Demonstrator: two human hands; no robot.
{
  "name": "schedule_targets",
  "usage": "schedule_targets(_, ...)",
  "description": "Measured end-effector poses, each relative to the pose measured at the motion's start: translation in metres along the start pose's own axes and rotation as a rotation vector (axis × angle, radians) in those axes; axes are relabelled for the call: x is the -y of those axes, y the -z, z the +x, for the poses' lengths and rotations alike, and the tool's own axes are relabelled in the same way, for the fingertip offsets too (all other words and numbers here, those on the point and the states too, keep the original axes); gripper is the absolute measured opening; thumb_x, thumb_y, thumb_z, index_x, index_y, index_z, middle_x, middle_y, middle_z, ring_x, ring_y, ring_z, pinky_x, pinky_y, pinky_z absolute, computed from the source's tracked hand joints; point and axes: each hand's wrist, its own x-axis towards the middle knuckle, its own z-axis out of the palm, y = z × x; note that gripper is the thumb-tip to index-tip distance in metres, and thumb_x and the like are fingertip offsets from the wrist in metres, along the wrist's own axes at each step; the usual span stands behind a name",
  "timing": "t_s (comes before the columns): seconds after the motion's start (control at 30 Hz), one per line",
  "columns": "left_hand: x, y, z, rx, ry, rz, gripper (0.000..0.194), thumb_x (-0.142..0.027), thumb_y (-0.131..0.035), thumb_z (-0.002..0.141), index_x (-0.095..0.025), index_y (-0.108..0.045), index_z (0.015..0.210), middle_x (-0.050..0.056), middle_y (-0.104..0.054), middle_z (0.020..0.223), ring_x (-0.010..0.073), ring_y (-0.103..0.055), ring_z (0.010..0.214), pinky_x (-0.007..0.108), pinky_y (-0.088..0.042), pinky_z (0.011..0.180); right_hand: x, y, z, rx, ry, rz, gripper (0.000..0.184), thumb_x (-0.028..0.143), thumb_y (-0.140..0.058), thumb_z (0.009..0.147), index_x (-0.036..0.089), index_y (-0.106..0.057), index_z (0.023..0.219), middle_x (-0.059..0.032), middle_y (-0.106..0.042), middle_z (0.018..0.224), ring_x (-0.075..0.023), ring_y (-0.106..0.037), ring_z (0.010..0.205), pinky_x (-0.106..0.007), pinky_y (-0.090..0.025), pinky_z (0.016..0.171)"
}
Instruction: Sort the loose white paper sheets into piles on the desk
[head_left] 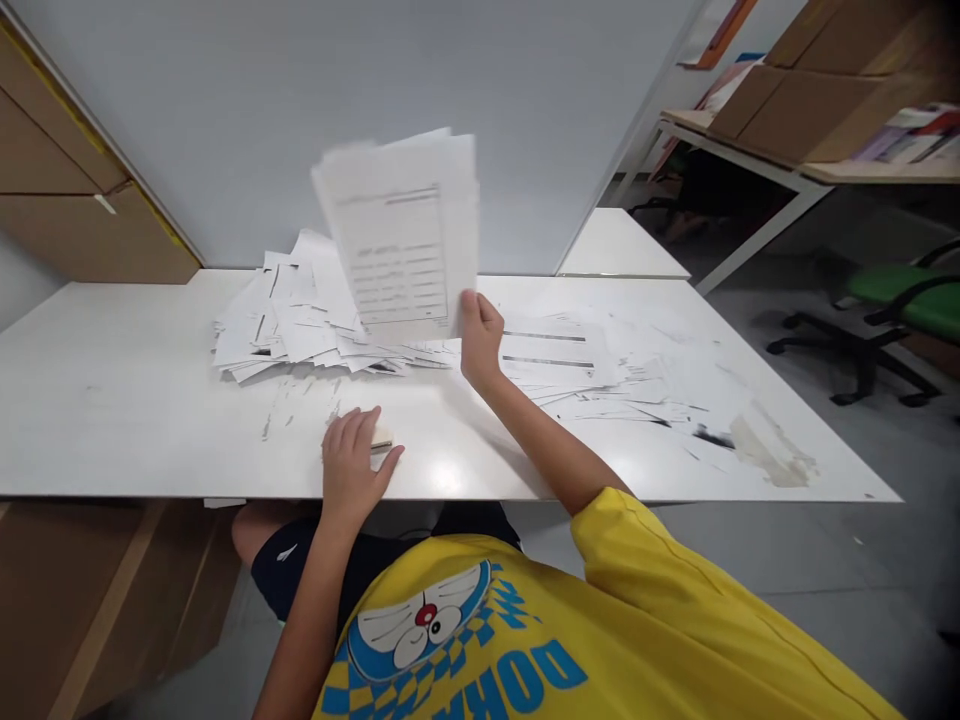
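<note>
A sheaf (405, 235) is lifted, pinched in the right hand (481, 340), paper piles (300, 325) left on either side below; any hold by the left hand (352, 458) cannot be told.

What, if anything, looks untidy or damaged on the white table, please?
The smooth white tabletop has an irregular beige patch near its right front, perhaps a stain or worn surface. The loose left-hand heap of white paper sheets looks askew, edges jutting every way.
</note>
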Motion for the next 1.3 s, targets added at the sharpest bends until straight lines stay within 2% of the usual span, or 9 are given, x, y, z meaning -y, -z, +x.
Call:
schedule_targets(0.23, -0.018, 0.003, 0.051, 0.107, 0.395, -0.784, 0.075, -0.071, -0.034, 0.1, -0.027, -0.032, 0.16, 0.019, -0.058, 0.148, 0.0309, -0.061, 0.132, 0.043, -0.056, 0.1, 0.022, 0.061, -0.079, 0.156, -0.427, 0.03, 0.045, 0.068, -0.067, 0.08, 0.026, -0.062, 0.095, -0.003, -0.068, 0.086, -0.0238, -0.064, 0.087, -0.036, -0.054, 0.073)
schedule_targets(0.33, -0.024, -0.009, 0.069, 0.172, 0.51, -0.872, 0.078, -0.066, -0.057, 0.093, -0.025, -0.038, 0.156, 0.019, -0.066, 0.133, 0.0312, -0.067, 0.121, 0.042, -0.058, 0.094, 0.025, 0.085, -0.096, 0.191, -0.435, -0.063, 0.041, 0.065, -0.065, 0.082, 0.025, -0.062, 0.089, -0.0019, -0.067, 0.082, -0.0235, -0.064, 0.085, -0.035, -0.053, 0.075)
schedule_targets(0.57, -0.037, -0.012, 0.083, -0.111, 0.33, -0.609, 0.088, -0.044, -0.071, 0.087, -0.028, -0.024, 0.159, 0.018, -0.05, 0.147, 0.0294, -0.054, 0.137, 0.049, -0.045, 0.115, 0.079, 0.142, -0.058, 0.382, 0.086, -0.542, 0.021, 0.038, -0.051, 0.096, 0.024, -0.062, 0.085, -0.0039, -0.063, 0.08, -0.0224, -0.059, 0.075, -0.035, -0.045, 0.068)
schedule_targets(0.63, -0.042, -0.004, 0.084, -0.07, 0.21, -0.484, 0.086, -0.04, -0.073, 0.086, -0.03, -0.028, 0.158, 0.016, -0.047, 0.153, 0.0303, -0.044, 0.147, 0.053, -0.036, 0.122, 0.101, 0.15, -0.045, 0.463, 0.231, -0.682, 0.018, 0.029, -0.049, 0.096, 0.023, -0.063, 0.087, -0.0056, -0.064, 0.083, -0.023, -0.059, 0.077, -0.036, -0.045, 0.069)
schedule_targets(0.73, -0.044, -0.003, 0.081, 0.139, 0.237, -0.479, 0.062, -0.045, -0.073, 0.084, -0.025, -0.054, 0.14, 0.012, -0.065, 0.132, 0.0311, -0.059, 0.129, 0.049, -0.05, 0.109, 0.12, 0.152, -0.038, 0.569, 0.33, -0.801, 0.019, 0.025, -0.048, 0.096, 0.023, -0.066, 0.094, -0.0075, -0.066, 0.089, -0.0247, -0.061, 0.083, -0.04, -0.048, 0.077)
schedule_targets(0.87, -0.036, -0.018, 0.067, 0.22, 0.385, -0.634, 0.038, -0.053, -0.07, 0.083, -0.019, -0.068, 0.1, 0.007, -0.07, 0.093, 0.0233, -0.069, 0.086, 0.036, -0.057, 0.077, 0.103, 0.153, -0.053, 0.389, 0.249, -0.72, 0.033, 0.041, -0.056, 0.097, 0.028, -0.062, 0.126, -0.0101, -0.067, 0.119, -0.0305, -0.062, 0.116, -0.049, -0.048, 0.102)
schedule_targets(1.0, -0.033, -0.021, 0.063, 0.263, 0.329, -0.673, 0.035, -0.053, -0.07, 0.083, -0.02, -0.066, 0.094, 0.005, -0.069, 0.089, 0.0208, -0.066, 0.083, 0.032, -0.055, 0.073, 0.051, 0.15, -0.078, 0.137, -0.041, -0.439, 0.062, 0.059, -0.051, 0.095, 0.03, -0.039, 0.149, -0.0139, -0.055, 0.144, -0.0285, -0.057, 0.131, -0.047, -0.05, 0.106)
schedule_targets(1.13, -0.04, -0.017, 0.067, 0.306, 0.374, -0.636, 0.037, -0.056, -0.069, 0.082, -0.02, -0.065, 0.089, 0.003, -0.065, 0.077, 0.0202, -0.064, 0.075, 0.032, -0.054, 0.067, 0.016, 0.141, -0.09, 0.157, -0.229, -0.203, 0.062, 0.064, -0.06, 0.087, 0.026, -0.047, 0.133, -0.015, -0.063, 0.134, -0.0297, -0.061, 0.124, -0.046, -0.051, 0.104)
schedule_targets(1.3, -0.044, -0.016, 0.068, 0.26, 0.446, -0.646, 0.048, -0.063, -0.072, 0.076, -0.018, -0.067, 0.088, 0.006, -0.07, 0.079, 0.0242, -0.068, 0.08, 0.035, -0.058, 0.07, 0.025, 0.142, -0.088, 0.103, -0.306, -0.135, 0.043, 0.058, -0.068, 0.082, 0.027, -0.057, 0.109, -0.0083, -0.072, 0.11, -0.0276, -0.066, 0.108, -0.044, -0.054, 0.096)
